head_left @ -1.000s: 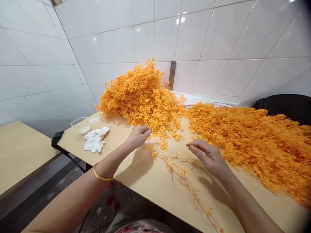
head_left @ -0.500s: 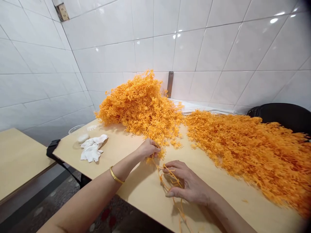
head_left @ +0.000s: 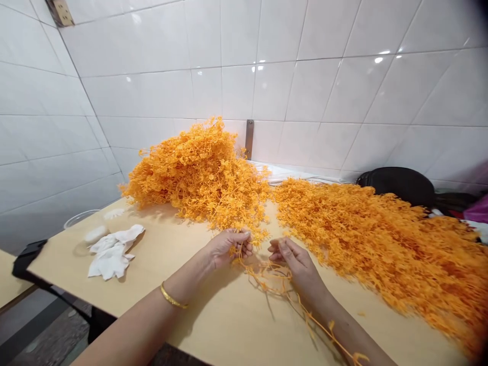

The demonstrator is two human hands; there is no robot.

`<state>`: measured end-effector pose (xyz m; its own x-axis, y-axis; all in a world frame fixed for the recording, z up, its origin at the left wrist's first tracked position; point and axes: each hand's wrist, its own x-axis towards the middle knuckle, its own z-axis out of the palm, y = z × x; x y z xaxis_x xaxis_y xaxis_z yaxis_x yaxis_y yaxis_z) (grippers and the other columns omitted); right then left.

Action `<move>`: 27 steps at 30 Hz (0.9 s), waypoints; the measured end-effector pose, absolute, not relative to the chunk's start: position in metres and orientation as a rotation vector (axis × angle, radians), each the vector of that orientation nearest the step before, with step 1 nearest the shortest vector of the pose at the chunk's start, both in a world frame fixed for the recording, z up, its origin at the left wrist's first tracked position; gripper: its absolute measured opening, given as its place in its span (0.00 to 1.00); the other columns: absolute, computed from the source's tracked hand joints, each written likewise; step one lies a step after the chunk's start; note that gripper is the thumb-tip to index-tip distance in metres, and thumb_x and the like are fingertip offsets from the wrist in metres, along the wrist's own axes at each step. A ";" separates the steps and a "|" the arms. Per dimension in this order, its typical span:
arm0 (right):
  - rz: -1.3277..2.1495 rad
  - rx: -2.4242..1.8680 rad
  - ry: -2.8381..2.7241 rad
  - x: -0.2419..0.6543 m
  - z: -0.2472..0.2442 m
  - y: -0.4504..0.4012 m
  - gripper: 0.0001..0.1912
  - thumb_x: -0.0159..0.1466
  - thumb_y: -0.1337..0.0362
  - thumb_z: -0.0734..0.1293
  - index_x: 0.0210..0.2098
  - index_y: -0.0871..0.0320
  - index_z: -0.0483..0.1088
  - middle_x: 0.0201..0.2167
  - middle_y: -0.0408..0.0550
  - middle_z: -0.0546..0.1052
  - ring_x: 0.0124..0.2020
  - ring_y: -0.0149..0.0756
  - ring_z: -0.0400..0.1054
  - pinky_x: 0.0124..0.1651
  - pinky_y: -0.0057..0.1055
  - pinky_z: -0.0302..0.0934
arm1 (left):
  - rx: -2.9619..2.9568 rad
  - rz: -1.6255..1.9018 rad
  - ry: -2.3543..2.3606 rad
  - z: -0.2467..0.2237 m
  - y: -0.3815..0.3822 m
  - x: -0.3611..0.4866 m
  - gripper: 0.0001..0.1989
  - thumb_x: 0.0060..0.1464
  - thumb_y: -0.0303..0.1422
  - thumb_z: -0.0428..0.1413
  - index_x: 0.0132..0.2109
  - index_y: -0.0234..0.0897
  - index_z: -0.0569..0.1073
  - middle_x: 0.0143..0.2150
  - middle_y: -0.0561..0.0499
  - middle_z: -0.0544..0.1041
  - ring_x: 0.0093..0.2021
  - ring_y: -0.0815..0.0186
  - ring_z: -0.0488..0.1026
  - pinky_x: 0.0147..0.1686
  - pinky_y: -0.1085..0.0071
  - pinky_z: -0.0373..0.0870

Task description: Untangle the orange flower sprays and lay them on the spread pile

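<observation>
My left hand [head_left: 229, 248], with a gold bangle at its wrist, is closed on an orange plastic flower sprig [head_left: 263, 284]. The sprig's thin, jointed stems trail toward the lower right, passing beneath my right forearm. To the right of it, my right hand [head_left: 295, 259] has thumb and fingers pinched together; what they hold, if anything, is hidden. Just beyond my left hand rises a tall heap of orange plastic flower sprigs [head_left: 190, 173]. A second, flatter heap of orange sprigs [head_left: 381, 234] spreads along the right side.
The pale wooden table [head_left: 168, 284] stands against a white tiled wall [head_left: 267, 91]. On its left lie crumpled white tissues [head_left: 114, 251] beside a clear container [head_left: 80, 218]. A black bag [head_left: 396, 185] sits behind the right heap, and a metal bracket [head_left: 249, 140] is fixed to the wall.
My right hand has risen away from the stems, its spread fingers now pinched together nearer my left hand. The stems have swung to the right. The whole view has shifted rightward.
</observation>
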<state>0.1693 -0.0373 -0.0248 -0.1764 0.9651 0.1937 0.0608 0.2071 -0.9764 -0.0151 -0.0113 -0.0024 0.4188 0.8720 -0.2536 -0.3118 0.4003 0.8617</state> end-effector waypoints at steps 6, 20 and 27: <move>1.328 -0.930 -1.459 0.167 -0.023 -0.036 0.13 0.55 0.55 0.63 0.33 0.59 0.65 0.25 0.42 0.69 0.24 0.28 0.63 0.27 0.26 0.58 | 1.059 0.780 0.813 -0.007 -0.010 0.010 0.09 0.39 0.33 0.60 0.26 0.29 0.71 0.21 0.48 0.72 0.21 0.71 0.67 0.26 0.74 0.61; 0.825 -1.115 -1.702 0.180 -0.023 -0.031 0.10 0.57 0.61 0.60 0.26 0.59 0.67 0.23 0.43 0.67 0.26 0.30 0.58 0.29 0.26 0.52 | 1.141 0.491 0.962 0.003 0.010 0.032 0.16 0.37 0.42 0.58 0.22 0.31 0.67 0.13 0.50 0.69 0.16 0.68 0.66 0.21 0.72 0.60; 1.010 -1.088 -1.438 0.175 -0.026 -0.028 0.15 0.55 0.56 0.62 0.19 0.59 0.63 0.16 0.39 0.60 0.20 0.26 0.52 0.24 0.24 0.50 | 1.033 0.760 0.881 -0.011 -0.007 0.044 0.13 0.41 0.38 0.58 0.24 0.34 0.63 0.12 0.61 0.55 0.10 0.80 0.47 0.12 0.79 0.42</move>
